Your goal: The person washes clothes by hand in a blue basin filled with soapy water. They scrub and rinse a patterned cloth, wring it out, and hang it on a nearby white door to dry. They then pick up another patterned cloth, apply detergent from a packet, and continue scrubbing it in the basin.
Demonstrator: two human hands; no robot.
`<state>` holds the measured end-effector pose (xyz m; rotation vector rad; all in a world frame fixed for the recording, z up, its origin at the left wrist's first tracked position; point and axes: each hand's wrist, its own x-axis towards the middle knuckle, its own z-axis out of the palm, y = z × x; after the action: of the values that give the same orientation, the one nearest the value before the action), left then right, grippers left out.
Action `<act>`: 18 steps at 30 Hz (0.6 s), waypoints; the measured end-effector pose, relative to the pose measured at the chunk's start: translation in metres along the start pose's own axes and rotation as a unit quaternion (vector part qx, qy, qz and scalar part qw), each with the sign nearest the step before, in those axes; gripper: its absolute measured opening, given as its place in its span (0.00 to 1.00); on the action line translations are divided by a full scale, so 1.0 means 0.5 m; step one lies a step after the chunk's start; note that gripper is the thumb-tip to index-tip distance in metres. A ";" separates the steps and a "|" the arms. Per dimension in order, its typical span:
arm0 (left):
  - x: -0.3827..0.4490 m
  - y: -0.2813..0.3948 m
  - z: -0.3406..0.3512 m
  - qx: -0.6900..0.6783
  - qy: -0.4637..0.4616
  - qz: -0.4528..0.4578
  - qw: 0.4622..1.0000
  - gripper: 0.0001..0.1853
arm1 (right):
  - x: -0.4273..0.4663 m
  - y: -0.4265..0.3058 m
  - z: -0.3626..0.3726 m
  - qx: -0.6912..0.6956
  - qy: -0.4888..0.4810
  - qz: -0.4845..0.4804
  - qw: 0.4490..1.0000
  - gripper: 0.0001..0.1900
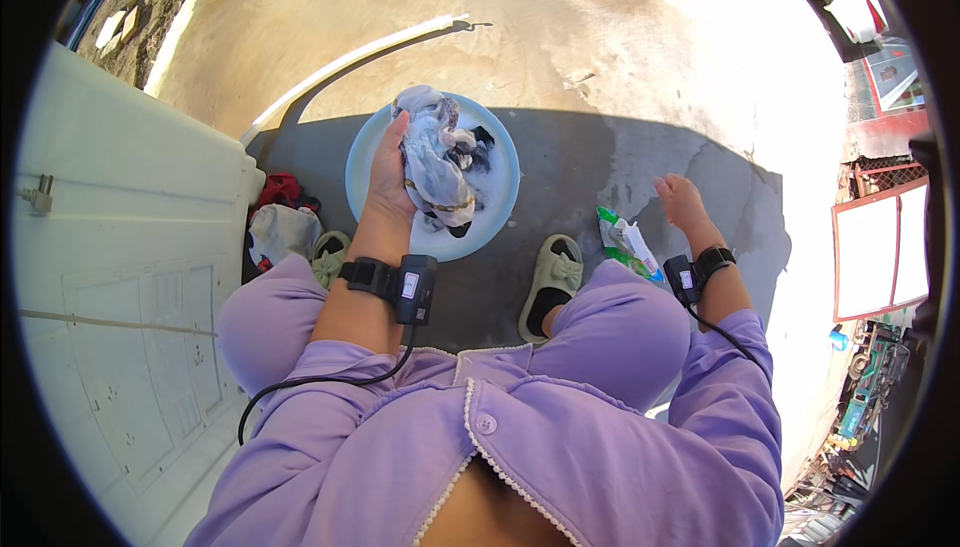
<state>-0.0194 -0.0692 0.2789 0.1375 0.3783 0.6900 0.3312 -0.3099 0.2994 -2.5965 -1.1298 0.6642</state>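
My left hand point(390, 183) grips a wet, bunched white cloth garment point(435, 164) with gold-brown trim, holding it over a pale blue plastic basin point(358, 161). Suds and dark wet cloth point(480, 148) show in the basin beneath it. Out to the right, my right hand point(681, 202) is raised with its fingers curled in, and no object shows in it. Nearest to that hand is a green and white plastic packet point(626, 243), which lies on the concrete with its top crumpled and bears writing.
White and red clothes point(283, 232) are heaped left of the basin, beside a white appliance-like cabinet point(135, 262) with a power plug point(37, 194). A pale hose point(352, 59) curves over the concrete ground point(540, 44). A white car point(847, 3) stands far right.
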 end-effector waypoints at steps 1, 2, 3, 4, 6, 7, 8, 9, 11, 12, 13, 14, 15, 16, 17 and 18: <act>0.001 -0.002 0.002 -0.003 -0.008 -0.003 1.000 0.19 | 0.001 -0.042 -0.016 0.062 -0.034 0.049 0.996 0.21; 0.002 -0.005 0.004 -0.003 -0.016 -0.001 1.000 0.19 | 0.001 -0.092 -0.030 0.111 -0.071 0.008 0.991 0.21; 0.002 -0.008 0.006 -0.008 -0.019 -0.002 1.000 0.19 | -0.002 -0.148 -0.043 0.183 -0.109 -0.013 0.977 0.20; 0.002 -0.011 0.008 -0.010 -0.021 0.002 1.000 0.19 | -0.008 -0.205 -0.056 0.181 -0.142 -0.038 0.972 0.20; 0.000 -0.014 0.014 -0.023 -0.032 -0.005 0.999 0.19 | -0.025 -0.316 -0.068 0.212 -0.204 -0.064 0.953 0.18; -0.003 -0.015 0.019 -0.035 -0.040 -0.016 0.998 0.19 | -0.035 -0.367 -0.063 0.257 -0.244 -0.101 0.930 0.18; -0.006 -0.015 0.022 -0.045 -0.043 -0.025 0.998 0.19 | -0.045 -0.415 -0.046 0.235 -0.233 -0.065 0.941 0.18; -0.008 -0.015 0.027 -0.046 -0.049 -0.028 0.997 0.19 | -0.053 -0.456 -0.028 0.244 -0.240 -0.081 0.936 0.21; -0.014 -0.013 0.034 -0.043 -0.049 -0.031 0.997 0.19 | -0.078 -0.511 0.024 0.260 -0.218 -0.038 0.940 0.28; -0.017 -0.013 0.035 -0.059 -0.056 -0.031 0.996 0.19 | -0.086 -0.529 0.054 0.272 -0.234 -0.008 0.933 0.29; -0.018 -0.010 0.038 -0.054 -0.050 -0.030 0.997 0.19 | -0.092 -0.541 0.081 0.289 -0.247 0.022 0.925 0.31; -0.021 -0.008 0.037 -0.052 -0.054 -0.033 0.997 0.19 | -0.101 -0.545 0.106 0.340 -0.247 0.045 0.906 0.28; -0.022 -0.005 0.037 -0.049 -0.057 -0.036 0.997 0.18 | -0.101 -0.548 0.125 0.349 -0.210 0.025 0.913 0.27; -0.023 -0.002 0.034 -0.027 -0.051 -0.035 0.998 0.18 | -0.101 -0.550 0.144 0.363 -0.172 0.004 0.916 0.25; -0.023 0.002 0.031 -0.022 -0.054 -0.047 0.997 0.19 | -0.101 -0.546 0.157 0.367 -0.141 -0.004 0.919 0.23; -0.023 0.006 0.026 -0.016 -0.062 -0.057 0.996 0.20 | -0.094 -0.541 0.162 0.270 -0.070 -0.042 0.959 0.16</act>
<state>-0.0242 -0.0742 0.2949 0.1265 0.2529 0.5709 0.0925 -0.1595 0.3469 -2.0554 -0.9269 0.9899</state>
